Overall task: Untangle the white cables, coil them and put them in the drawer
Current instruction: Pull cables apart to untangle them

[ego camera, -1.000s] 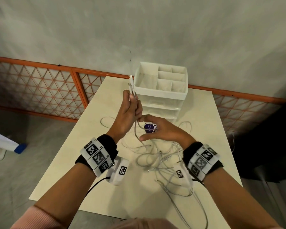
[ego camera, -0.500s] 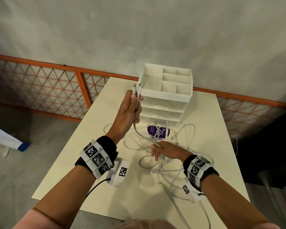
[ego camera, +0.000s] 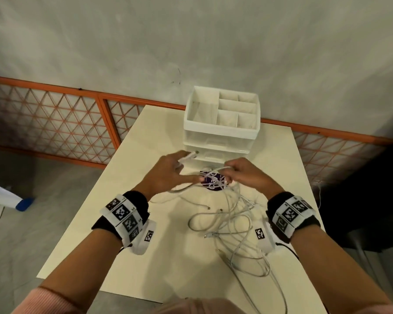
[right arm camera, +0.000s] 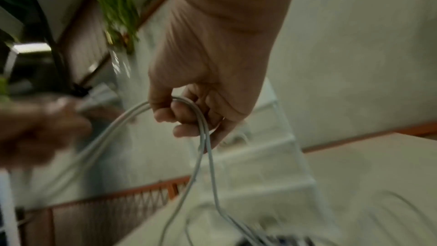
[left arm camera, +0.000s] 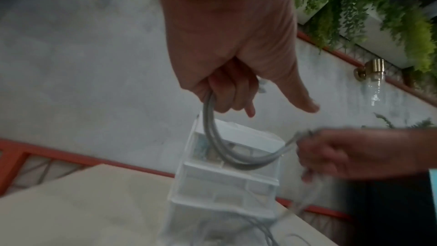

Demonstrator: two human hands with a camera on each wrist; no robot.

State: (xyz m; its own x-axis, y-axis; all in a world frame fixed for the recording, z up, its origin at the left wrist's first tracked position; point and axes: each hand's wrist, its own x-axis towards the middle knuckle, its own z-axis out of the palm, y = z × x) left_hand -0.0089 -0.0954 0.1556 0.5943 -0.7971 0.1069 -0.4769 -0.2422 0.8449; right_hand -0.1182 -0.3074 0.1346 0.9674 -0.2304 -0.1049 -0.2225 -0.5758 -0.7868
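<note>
A tangle of white cables (ego camera: 233, 225) lies on the cream table (ego camera: 159, 257) in front of the white drawer unit (ego camera: 220, 132). My left hand (ego camera: 170, 172) grips a doubled white cable (left arm camera: 214, 147) in its curled fingers, with the plug ends (ego camera: 188, 155) sticking out toward the drawers. My right hand (ego camera: 243, 174) holds the same doubled cable (right arm camera: 203, 132) a short way along, its fingers curled round it. The two strands sag in a loop between my hands and trail down into the tangle.
A purple-labelled round object (ego camera: 213, 181) sits under the cables just before the drawer unit. An orange lattice railing (ego camera: 55, 128) runs behind the table. The drawer unit's top tray (ego camera: 222, 109) has several open compartments. A blue-capped white object (ego camera: 21, 203) lies on the floor at left.
My left hand has come down from beside the drawer top to just above the table. My right hand rose from the tangle and took hold of the cable close to the left hand.
</note>
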